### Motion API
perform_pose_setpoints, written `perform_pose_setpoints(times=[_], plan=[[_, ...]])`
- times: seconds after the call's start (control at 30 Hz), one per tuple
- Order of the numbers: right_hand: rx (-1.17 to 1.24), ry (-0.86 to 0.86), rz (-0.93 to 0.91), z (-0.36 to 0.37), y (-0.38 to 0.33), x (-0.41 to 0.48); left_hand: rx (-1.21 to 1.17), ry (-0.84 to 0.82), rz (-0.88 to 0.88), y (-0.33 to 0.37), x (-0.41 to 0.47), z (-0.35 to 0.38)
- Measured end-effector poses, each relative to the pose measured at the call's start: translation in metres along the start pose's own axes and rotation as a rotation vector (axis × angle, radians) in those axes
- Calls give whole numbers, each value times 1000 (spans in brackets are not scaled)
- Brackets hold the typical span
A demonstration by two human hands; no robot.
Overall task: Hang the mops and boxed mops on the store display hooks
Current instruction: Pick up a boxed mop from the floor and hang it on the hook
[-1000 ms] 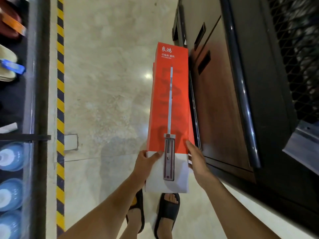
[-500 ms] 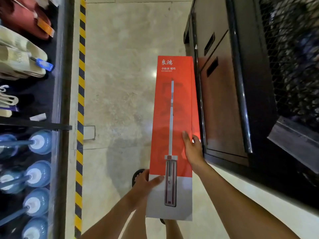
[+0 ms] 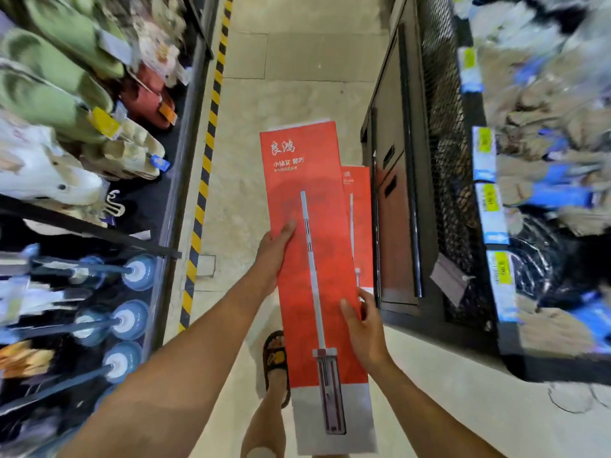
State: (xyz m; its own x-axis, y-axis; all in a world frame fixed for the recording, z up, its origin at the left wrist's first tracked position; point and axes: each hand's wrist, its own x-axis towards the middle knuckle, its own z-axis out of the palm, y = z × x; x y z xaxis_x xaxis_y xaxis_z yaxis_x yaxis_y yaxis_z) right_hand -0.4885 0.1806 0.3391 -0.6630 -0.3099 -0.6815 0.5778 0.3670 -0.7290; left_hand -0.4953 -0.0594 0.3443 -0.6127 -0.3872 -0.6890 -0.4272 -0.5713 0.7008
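A long red and white boxed mop [image 3: 314, 246] with a printed mop picture is held lengthwise in front of me, lifted off the floor. My left hand [image 3: 276, 256] grips its left edge near the middle, thumb on the front face. My right hand [image 3: 363, 328] holds its right edge lower down, thumb on the front. A second red boxed mop [image 3: 358, 213] stands behind it on the floor, leaning by the dark cabinet [image 3: 396, 226].
Slippers [image 3: 59, 104] and blue round-headed brushes [image 3: 132, 276] hang on the left rack. A yellow-black floor stripe [image 3: 205, 166] runs along it. On the right, a black wire mesh panel [image 3: 456, 193] carries hanging mop heads with blue and yellow labels [image 3: 489, 209]. My sandalled foot [image 3: 276, 361] is below the box.
The boxed mop has been lifted and drawn toward me. My left hand slid up its left edge, my right hand moved lower. My view rose, revealing the second box and the side racks.
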Motion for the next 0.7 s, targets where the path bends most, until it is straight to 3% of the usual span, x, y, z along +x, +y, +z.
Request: perform_pose_setpoints(times=[0.3,0.53,0.7], plan=[[-44,-241,-272,-4,-134,-47,-100,106,277,78,-118,7],[-41,-327,-650,59,-295,-79,-146,184,423,88,-203,-14],[-54,-419,-815,112,-331,-128,-164,269,482,74,-263,-49]])
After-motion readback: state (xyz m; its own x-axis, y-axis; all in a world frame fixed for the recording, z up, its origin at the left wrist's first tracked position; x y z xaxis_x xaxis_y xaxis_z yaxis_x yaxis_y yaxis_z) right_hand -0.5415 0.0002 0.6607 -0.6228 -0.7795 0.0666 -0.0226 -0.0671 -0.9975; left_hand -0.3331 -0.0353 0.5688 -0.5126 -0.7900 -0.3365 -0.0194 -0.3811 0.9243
